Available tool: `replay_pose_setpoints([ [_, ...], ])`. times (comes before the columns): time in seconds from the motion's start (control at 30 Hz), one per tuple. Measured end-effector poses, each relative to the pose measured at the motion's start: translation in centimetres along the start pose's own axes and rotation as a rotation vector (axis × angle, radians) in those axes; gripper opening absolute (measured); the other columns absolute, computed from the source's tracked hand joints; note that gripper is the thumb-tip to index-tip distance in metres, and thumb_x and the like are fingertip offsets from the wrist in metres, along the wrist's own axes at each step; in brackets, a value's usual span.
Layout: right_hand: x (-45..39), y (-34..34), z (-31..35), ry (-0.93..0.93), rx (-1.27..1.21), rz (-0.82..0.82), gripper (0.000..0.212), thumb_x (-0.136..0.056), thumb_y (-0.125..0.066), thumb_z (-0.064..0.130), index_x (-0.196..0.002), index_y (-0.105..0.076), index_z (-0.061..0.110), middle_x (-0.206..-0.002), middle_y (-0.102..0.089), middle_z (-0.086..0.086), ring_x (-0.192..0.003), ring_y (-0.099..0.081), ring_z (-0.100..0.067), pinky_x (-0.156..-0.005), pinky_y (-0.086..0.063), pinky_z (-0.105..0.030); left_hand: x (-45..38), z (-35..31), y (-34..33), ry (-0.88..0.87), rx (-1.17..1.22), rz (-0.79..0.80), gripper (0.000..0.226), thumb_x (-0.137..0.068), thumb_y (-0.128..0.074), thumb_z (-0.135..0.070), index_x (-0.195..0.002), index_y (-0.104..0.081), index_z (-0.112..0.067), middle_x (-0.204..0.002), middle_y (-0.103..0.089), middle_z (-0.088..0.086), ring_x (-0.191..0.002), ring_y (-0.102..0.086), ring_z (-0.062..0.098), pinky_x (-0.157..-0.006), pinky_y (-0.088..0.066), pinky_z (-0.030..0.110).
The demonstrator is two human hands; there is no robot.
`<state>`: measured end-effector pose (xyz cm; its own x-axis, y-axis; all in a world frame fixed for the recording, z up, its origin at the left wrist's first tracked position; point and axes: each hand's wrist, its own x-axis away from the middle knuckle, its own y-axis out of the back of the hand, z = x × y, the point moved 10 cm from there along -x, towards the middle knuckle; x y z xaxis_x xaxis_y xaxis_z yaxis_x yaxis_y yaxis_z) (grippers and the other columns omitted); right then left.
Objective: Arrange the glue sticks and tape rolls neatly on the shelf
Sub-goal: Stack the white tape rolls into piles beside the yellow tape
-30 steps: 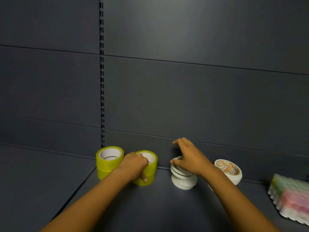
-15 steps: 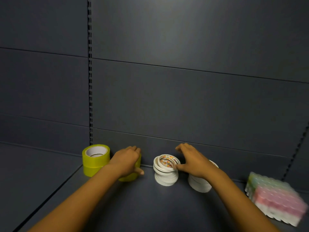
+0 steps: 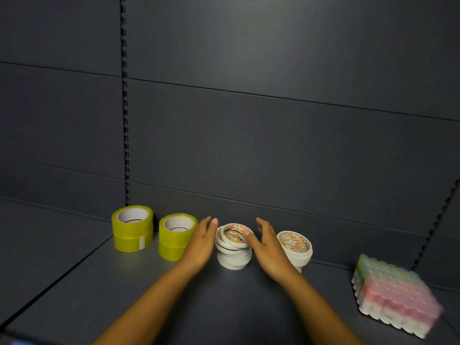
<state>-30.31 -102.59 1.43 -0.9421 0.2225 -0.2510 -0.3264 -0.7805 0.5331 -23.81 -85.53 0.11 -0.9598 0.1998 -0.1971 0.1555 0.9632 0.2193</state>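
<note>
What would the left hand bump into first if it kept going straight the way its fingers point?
Probably the shelf's back wall. The left hand points up the gap between a yellow tape stack and a white tape stack; that gap looks free, though depth is unclear.

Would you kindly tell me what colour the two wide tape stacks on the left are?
Yellow-green with white cores, seen in the head view: left stack, right stack.
</note>
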Motion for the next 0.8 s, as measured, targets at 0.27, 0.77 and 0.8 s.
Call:
replay_pose_setpoints([
  [0.27,-1.3,-2.7,-4.4,-0.196,-0.493,-0.218,0.051,-0.105,-0.036,0.038,-0.152,-0.027,0.022,-0.156,-0.032,0.003,-0.142,-0.033,-0.015,-0.113,-0.027,-0.028,-1.5,4.6,-3.3,0.221,0.482,-0.116,0.045,-0.105,-0.033,-0.031,-0.143,-0.043,-0.009,-0.148,-0.044,0.003,-0.136,-0.041,0.016,-0.115,-0.029,0.032],
  [0.77,-4.2,-6.9,-7.9,-0.254,-0.985,-0.321,0.052,-0.089,-0.048,0.05,-0.124,-0.061,0.014,-0.122,-0.068,-0.008,-0.116,-0.063,-0.024,-0.095,-0.048,-0.033,-4.2,6.8,-6.6,0.199,0.699,-0.085,0.041,-0.105,-0.029,-0.028,-0.123,-0.062,-0.012,-0.114,-0.07,0.012,-0.105,-0.066,0.023,-0.089,-0.052,0.03],
  [0.8,-4.3,-6.8,-7.8,-0.247,-1.003,-0.323,0.052,-0.089,-0.052,0.051,-0.125,-0.06,0.015,-0.121,-0.068,-0.007,-0.115,-0.063,-0.023,-0.094,-0.048,-0.032,-4.2,6.7,-6.9,0.206,0.714,-0.077,0.04,-0.105,-0.029,-0.028,-0.122,-0.062,-0.012,-0.113,-0.069,0.012,-0.103,-0.066,0.023,-0.085,-0.054,0.028],
])
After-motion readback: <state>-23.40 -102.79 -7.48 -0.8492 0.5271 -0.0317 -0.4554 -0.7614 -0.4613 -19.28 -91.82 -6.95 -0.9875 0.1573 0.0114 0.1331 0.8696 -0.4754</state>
